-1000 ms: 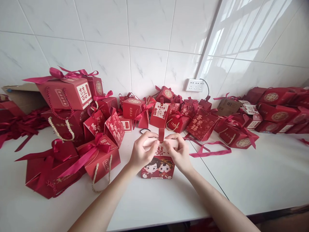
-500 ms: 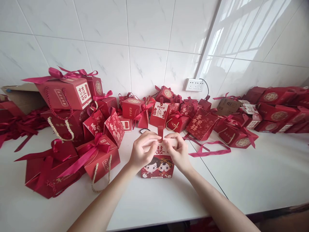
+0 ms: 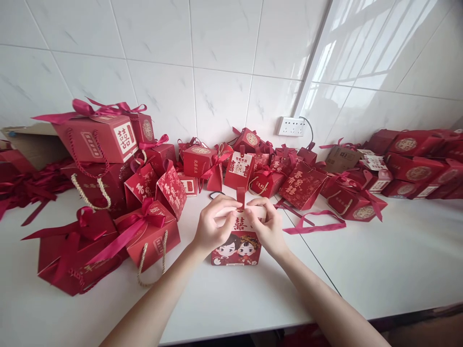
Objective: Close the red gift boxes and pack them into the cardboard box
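A small red gift box [image 3: 237,249] with a cartoon couple on its front stands upright on the white table [image 3: 231,299]. Both my hands are at its top. My left hand [image 3: 212,226] pinches the top flap from the left, fingers curled. From the right, my right hand [image 3: 266,226] does the same, fingers closed by the red handle tab [image 3: 240,196] that sticks up between the two hands. The box top itself is mostly hidden behind my fingers.
Many red gift boxes and bags with ribbons [image 3: 108,193] crowd the back and left of the table. More red boxes [image 3: 408,168] line the right along the tiled wall. A loose red ribbon [image 3: 314,222] lies right of my hands. A wall socket [image 3: 291,126] sits behind.
My fingers have shifted slightly at the box top, and the red tab stands a little higher between them. The box stays in place.
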The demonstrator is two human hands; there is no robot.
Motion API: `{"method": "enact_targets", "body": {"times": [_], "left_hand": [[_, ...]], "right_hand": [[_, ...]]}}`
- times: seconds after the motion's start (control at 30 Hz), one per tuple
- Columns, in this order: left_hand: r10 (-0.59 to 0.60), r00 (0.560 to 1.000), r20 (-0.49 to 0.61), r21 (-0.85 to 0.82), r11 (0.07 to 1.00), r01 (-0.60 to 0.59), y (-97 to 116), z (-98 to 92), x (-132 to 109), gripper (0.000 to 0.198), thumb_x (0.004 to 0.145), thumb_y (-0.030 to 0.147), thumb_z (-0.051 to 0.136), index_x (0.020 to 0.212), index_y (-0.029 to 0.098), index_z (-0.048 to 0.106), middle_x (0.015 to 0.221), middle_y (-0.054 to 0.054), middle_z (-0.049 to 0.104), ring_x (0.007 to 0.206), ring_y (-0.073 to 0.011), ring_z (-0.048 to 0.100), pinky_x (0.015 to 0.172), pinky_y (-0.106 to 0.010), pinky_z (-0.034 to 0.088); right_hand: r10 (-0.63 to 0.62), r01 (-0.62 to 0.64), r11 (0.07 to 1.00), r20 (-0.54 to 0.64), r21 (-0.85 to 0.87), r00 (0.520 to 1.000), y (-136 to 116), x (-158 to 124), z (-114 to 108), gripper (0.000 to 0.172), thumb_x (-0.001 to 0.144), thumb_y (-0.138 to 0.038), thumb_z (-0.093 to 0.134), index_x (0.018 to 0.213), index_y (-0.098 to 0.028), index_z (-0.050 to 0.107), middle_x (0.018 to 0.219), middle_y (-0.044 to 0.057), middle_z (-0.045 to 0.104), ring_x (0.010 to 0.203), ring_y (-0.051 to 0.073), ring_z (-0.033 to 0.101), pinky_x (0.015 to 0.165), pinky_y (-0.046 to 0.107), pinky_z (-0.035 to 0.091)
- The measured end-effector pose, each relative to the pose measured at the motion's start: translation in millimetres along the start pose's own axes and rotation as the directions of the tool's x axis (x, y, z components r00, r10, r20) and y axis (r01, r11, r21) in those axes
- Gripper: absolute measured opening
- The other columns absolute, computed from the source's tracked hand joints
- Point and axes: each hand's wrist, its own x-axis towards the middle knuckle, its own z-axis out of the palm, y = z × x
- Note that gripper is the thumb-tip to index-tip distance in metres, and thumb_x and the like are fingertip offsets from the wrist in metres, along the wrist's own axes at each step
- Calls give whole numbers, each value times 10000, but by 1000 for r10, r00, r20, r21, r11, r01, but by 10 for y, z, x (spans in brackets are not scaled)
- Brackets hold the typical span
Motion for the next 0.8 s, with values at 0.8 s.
{"method": "enact_targets", "body": {"times": [0.8], "left_hand": [[-32, 999, -16, -11, 999, 32, -4, 13, 3, 125, 824, 152, 517, 877, 174, 628, 869, -51, 604, 843, -145, 616, 681, -239, 563]], "right_hand": [[-4, 4, 1000, -2, -2, 1000, 16, 8, -4, 101, 826, -323, 554, 810, -224, 550, 757, -11, 610, 664, 136, 557, 591, 247, 447]]}}
